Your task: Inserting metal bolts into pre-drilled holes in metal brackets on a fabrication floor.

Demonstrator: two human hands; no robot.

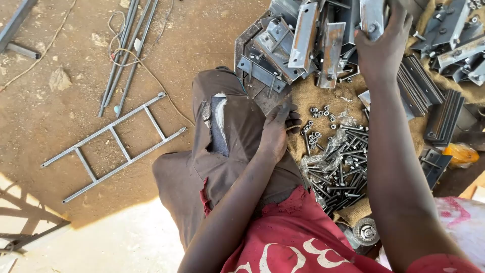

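Bare dirt floor, workshop yard, sun patch at lower left; person seated low, knee in torn brown trousers raised between the two arms. Left hand rests on the knee, fingers curled loosely around what looks like a small bolt or nut — too small to tell for sure — parked there, likely so the piece stays ready. Right hand reaches well forward, fingers spread and closing over the top of a grey steel bracket in the heap of brackets; grip looks partial, thumb side hidden. Just right of the left hand, on burlap sacking, lie loose nuts; below them a torn clear bag spilling long bolts, all within short reach of both hands, apparently laid out as a working supply. Beyond the right hand, stacked flat plates. Far left of the left hand, a small welded ladder frame and thin rods on the dirt, apart from the work. Wire brush wheel by the right forearm.
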